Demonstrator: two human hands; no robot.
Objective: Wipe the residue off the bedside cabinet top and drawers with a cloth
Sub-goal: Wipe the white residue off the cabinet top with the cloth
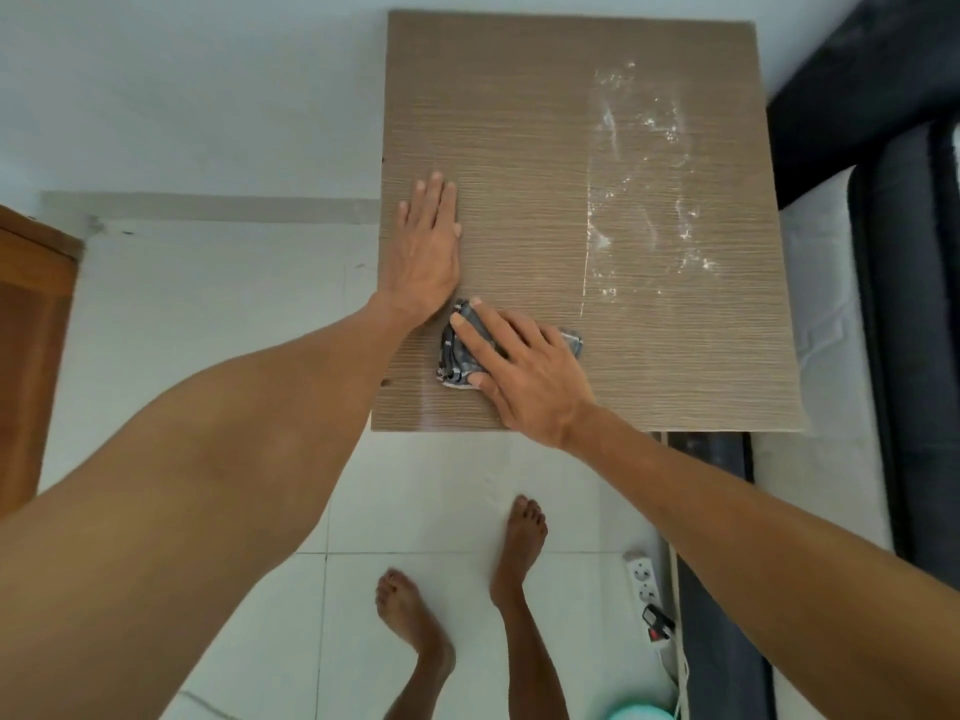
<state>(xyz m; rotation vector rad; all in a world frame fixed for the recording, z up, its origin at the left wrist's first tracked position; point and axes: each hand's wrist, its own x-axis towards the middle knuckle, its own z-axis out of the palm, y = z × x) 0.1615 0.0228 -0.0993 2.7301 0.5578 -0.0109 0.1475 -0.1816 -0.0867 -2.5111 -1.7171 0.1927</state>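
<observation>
The bedside cabinet top is a brown wood-grain panel seen from above. White residue streaks its right part in a tall patch. A crumpled grey patterned cloth lies near the front left of the top. My right hand presses flat on the cloth, fingers spread over it. My left hand rests flat, palm down, on the left side of the top, just above the cloth and holding nothing. The drawers are hidden below the top.
A dark bed frame with a white mattress stands right of the cabinet. A white power strip and cable lie on the tiled floor at the lower right. My bare feet stand before the cabinet. A wooden door is at far left.
</observation>
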